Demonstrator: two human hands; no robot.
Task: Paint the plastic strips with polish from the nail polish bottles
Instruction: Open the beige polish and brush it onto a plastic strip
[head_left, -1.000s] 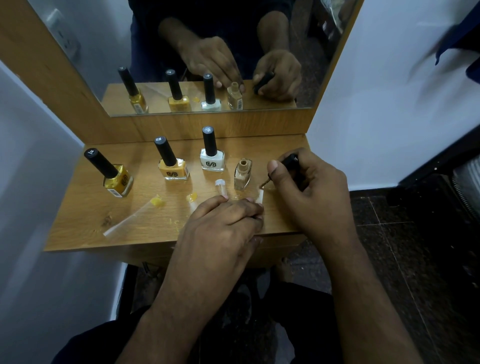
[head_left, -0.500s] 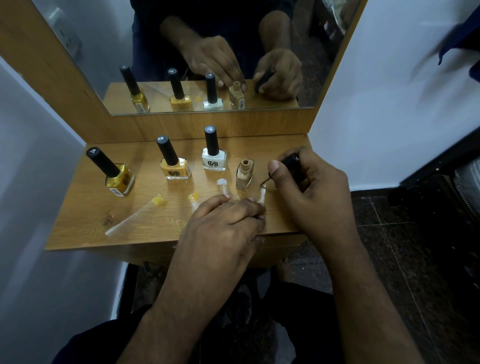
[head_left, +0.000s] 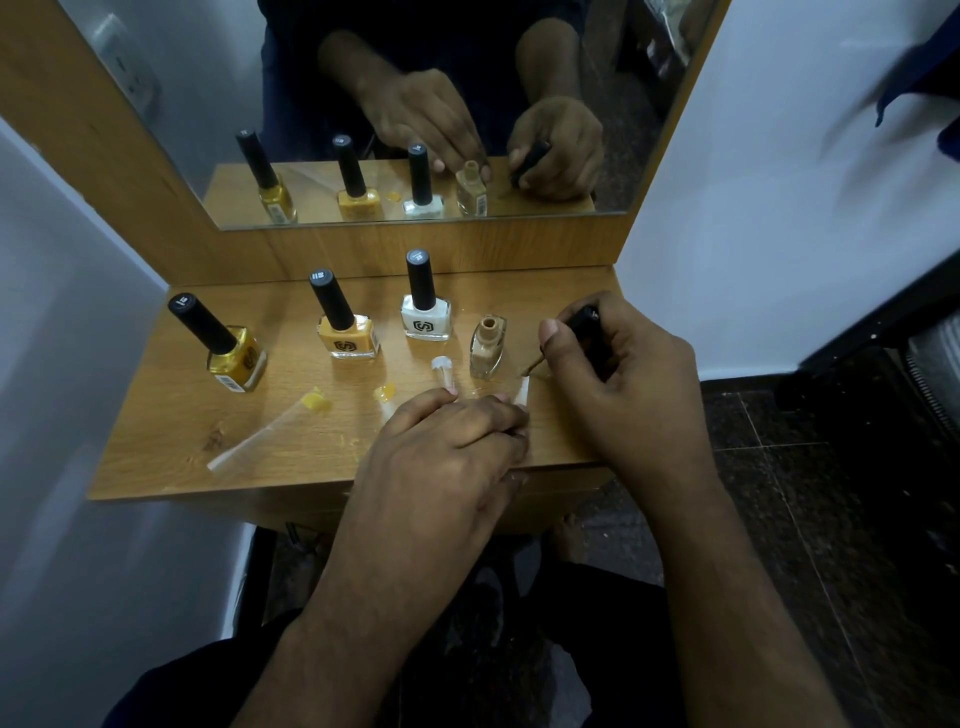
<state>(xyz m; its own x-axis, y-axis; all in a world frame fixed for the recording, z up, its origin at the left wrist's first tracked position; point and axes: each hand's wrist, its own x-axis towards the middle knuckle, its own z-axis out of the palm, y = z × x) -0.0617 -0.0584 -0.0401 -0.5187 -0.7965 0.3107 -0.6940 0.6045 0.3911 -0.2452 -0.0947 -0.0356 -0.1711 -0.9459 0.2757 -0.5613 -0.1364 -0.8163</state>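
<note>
The left hand (head_left: 447, 447) presses flat fingers on a clear plastic strip (head_left: 522, 391); the right hand (head_left: 618, 364) pinches the brush cap (head_left: 584, 319), bristles just beyond. Behind, the uncapped beige bottle (head_left: 487, 345) could tip if nudged.

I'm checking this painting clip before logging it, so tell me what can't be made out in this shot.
Head view only:
- Near ends of the strips: hidden under the left hand, which presses them to the table.
- Brush tip: too small to tell whether it touches the strip.
- Brush cap: mostly hidden inside the right hand.
- Labels on the bottle caps: too small to read.
- Mirror top: cut off by the frame edge.
</note>
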